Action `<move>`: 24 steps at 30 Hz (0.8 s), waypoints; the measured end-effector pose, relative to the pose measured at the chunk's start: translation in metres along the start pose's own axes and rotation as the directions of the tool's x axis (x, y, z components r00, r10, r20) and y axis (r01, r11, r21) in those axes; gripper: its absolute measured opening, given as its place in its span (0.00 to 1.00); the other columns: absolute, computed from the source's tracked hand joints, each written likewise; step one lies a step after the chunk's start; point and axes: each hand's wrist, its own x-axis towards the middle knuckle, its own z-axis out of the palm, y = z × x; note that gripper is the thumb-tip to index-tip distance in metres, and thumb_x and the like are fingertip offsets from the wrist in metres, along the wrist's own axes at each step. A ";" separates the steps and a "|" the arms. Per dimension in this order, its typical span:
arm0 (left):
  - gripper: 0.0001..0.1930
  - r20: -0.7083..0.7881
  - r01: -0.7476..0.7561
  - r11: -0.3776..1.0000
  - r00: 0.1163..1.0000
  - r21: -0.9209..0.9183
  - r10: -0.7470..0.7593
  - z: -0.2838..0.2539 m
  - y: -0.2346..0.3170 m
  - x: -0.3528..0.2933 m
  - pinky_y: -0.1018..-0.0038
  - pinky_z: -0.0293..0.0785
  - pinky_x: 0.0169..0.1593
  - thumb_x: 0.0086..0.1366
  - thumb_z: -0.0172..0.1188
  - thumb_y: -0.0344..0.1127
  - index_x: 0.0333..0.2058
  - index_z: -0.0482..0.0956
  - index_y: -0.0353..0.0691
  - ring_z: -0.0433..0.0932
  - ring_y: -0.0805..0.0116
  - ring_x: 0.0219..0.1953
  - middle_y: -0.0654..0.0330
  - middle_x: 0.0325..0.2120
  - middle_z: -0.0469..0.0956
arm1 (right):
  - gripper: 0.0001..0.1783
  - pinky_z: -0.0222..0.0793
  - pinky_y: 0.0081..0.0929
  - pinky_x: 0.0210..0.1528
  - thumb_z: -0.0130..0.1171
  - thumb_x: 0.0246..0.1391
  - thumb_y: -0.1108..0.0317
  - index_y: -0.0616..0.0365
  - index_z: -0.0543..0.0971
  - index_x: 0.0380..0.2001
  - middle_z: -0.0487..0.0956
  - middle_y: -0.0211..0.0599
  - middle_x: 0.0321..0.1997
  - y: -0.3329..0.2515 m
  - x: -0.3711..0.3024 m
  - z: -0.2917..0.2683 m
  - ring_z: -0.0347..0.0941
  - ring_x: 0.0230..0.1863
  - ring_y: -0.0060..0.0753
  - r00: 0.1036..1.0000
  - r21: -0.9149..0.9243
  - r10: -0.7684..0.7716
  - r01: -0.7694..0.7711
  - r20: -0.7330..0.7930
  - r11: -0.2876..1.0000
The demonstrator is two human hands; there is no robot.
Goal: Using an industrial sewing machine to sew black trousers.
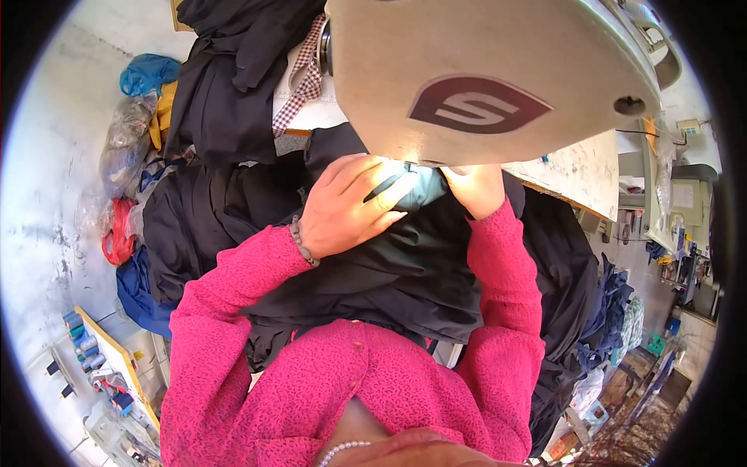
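Black fabric point(381, 272) lies across my lap and runs up beneath the beige head of a sewing machine point(498, 70). A bright light makes a patch of the cloth under the machine look pale blue-green. My left hand point(346, 204) rests on the fabric left of that patch, its fingers spread apart and its fingertips close to the machine's lower edge. On the other side of the patch, my right hand point(478, 189) touches the cloth. Its fingers are mostly hidden under the machine head, and the needle area is also out of sight.
More black cloth point(226, 109) is heaped at the far left, beside a checked strip point(299, 97). Plastic bags point(128, 140) stand along the left wall. Thread spools point(85, 342) sit on a board at lower left. The pale worktable point(580, 171) extends right.
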 end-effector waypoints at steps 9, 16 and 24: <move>0.21 -0.009 0.054 0.996 0.998 -0.066 -0.055 -0.001 -0.005 -0.008 0.63 0.69 0.46 0.44 0.65 0.36 0.39 0.75 0.40 0.71 0.56 0.43 0.56 0.39 0.70 | 0.20 0.69 0.34 0.37 0.63 0.30 0.64 0.57 0.79 0.34 0.79 0.42 0.31 0.009 0.006 -0.003 0.75 0.34 0.46 0.973 -0.090 -0.226 0.230 0.054 0.969; 0.19 0.038 0.103 0.993 0.994 -0.064 -0.101 -0.002 -0.008 -0.004 0.64 0.70 0.46 0.45 0.64 0.37 0.39 0.76 0.40 0.71 0.56 0.43 0.56 0.40 0.71 | 0.22 0.69 0.33 0.40 0.64 0.26 0.66 0.58 0.79 0.32 0.79 0.42 0.33 0.022 0.015 0.001 0.74 0.38 0.46 0.974 -0.009 -0.228 0.228 0.009 0.974; 0.19 0.036 0.114 0.989 0.993 -0.093 -0.111 -0.001 -0.009 -0.010 0.66 0.71 0.45 0.45 0.64 0.36 0.40 0.76 0.41 0.72 0.55 0.43 0.56 0.40 0.71 | 0.26 0.68 0.35 0.40 0.65 0.22 0.65 0.59 0.78 0.34 0.78 0.44 0.35 0.025 0.015 0.002 0.73 0.38 0.48 0.965 -0.047 -0.253 0.256 0.061 0.965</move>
